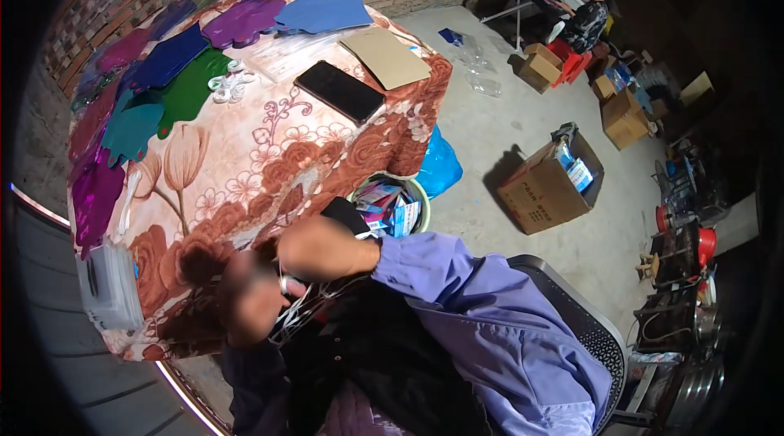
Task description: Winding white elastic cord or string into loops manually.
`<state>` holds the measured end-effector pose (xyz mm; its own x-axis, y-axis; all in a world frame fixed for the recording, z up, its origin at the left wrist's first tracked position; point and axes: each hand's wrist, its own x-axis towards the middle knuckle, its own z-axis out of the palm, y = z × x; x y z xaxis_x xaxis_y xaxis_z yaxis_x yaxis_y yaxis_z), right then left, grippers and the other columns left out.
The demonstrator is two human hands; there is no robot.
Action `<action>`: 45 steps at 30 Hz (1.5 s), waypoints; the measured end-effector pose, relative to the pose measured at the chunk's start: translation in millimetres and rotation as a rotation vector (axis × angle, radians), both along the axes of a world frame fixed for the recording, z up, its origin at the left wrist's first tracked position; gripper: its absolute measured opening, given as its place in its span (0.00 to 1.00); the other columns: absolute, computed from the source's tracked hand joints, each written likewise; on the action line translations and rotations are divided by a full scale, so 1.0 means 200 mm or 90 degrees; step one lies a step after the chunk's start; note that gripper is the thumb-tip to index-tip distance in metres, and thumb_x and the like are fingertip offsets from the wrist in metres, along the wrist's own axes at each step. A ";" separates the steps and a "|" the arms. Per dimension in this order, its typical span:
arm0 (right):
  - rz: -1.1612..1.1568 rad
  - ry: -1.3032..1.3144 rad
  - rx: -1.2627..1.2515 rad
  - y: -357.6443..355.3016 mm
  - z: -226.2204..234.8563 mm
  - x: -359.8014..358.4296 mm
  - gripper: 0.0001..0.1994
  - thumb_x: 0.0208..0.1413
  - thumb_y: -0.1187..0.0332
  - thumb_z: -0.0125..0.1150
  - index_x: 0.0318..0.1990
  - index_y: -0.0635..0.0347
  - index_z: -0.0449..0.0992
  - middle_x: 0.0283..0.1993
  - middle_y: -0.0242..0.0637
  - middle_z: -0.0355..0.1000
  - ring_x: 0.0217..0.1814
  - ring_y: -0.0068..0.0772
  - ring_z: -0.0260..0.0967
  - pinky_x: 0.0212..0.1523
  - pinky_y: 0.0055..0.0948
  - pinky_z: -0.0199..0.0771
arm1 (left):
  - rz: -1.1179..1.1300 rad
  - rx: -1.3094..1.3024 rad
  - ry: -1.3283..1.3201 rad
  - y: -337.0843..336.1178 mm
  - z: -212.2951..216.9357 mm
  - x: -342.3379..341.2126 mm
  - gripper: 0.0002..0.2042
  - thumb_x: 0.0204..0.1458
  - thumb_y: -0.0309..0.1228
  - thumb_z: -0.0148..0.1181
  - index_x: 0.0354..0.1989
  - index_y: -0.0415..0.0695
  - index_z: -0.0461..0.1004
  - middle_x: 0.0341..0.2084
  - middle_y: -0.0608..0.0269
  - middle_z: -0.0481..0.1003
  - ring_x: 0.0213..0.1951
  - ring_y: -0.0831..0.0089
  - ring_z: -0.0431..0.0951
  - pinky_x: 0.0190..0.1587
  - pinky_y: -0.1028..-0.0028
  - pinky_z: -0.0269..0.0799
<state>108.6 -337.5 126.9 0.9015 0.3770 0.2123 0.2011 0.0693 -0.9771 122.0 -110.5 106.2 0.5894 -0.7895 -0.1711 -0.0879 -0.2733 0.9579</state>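
Observation:
My left hand [255, 305] and my right hand [318, 248] are close together over the table's near edge, their outlines blurred. My left fingers close around a white cord [296, 315], whose thin strands dangle over my dark clothing. A small white and pinkish bit of it shows between the hands. My right hand is curled into a fist beside it, touching the same cord as far as the blur lets me see. Coils of white cord [230, 83] lie on the flowered tablecloth [237, 166].
Shiny coloured sheets [171, 60] line the table's far left, with a black phone [340, 91] and tan cards [385, 57] on the right. Clear sleeves [109, 285] sit at the near left corner. A filled bin [425, 211], blue bag [441, 165] and carton [543, 195] stand right.

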 end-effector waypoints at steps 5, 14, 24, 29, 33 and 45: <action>0.276 -0.115 -0.133 -0.01 -0.01 0.02 0.08 0.55 0.75 0.50 0.24 0.62 0.72 0.20 0.35 0.67 0.26 0.24 0.66 0.29 0.26 0.67 | 0.319 -0.272 0.039 -0.09 0.05 -0.04 0.13 0.57 0.26 0.42 0.46 0.39 0.73 0.42 0.58 0.75 0.35 0.76 0.75 0.39 0.77 0.70; 0.139 -0.077 -0.066 0.01 0.02 0.01 0.07 0.54 0.75 0.51 0.25 0.63 0.73 0.20 0.33 0.68 0.23 0.21 0.66 0.27 0.24 0.66 | 0.298 -0.204 0.080 -0.03 0.08 -0.02 0.15 0.61 0.36 0.43 0.42 0.37 0.73 0.39 0.58 0.76 0.34 0.74 0.75 0.38 0.78 0.69; 0.070 0.000 0.108 -0.01 0.02 0.00 0.09 0.56 0.72 0.52 0.25 0.66 0.72 0.19 0.31 0.68 0.21 0.19 0.64 0.24 0.23 0.64 | 0.079 -0.062 -0.142 0.02 0.05 -0.02 0.19 0.54 0.40 0.48 0.46 0.36 0.71 0.34 0.60 0.74 0.27 0.74 0.70 0.32 0.77 0.67; 0.298 -0.066 -0.039 0.00 0.01 -0.03 0.11 0.59 0.69 0.51 0.27 0.65 0.74 0.19 0.30 0.66 0.22 0.18 0.63 0.23 0.22 0.63 | 0.375 -0.168 -0.108 0.06 -0.03 -0.02 0.13 0.51 0.34 0.53 0.36 0.34 0.73 0.40 0.58 0.74 0.35 0.72 0.74 0.41 0.72 0.69; 0.067 -0.028 0.101 -0.03 0.01 -0.02 0.10 0.58 0.70 0.54 0.26 0.64 0.74 0.20 0.29 0.67 0.22 0.17 0.62 0.24 0.22 0.62 | 0.086 -0.149 -0.026 0.03 0.02 -0.02 0.16 0.49 0.35 0.54 0.39 0.33 0.72 0.41 0.57 0.74 0.34 0.70 0.75 0.41 0.72 0.69; 0.204 0.000 0.014 -0.07 0.07 -0.01 0.10 0.58 0.68 0.55 0.28 0.66 0.75 0.21 0.28 0.67 0.23 0.15 0.62 0.24 0.19 0.61 | 0.088 -0.315 0.000 -0.02 0.10 0.00 0.09 0.49 0.28 0.48 0.26 0.38 0.75 0.26 0.57 0.76 0.32 0.69 0.76 0.41 0.73 0.69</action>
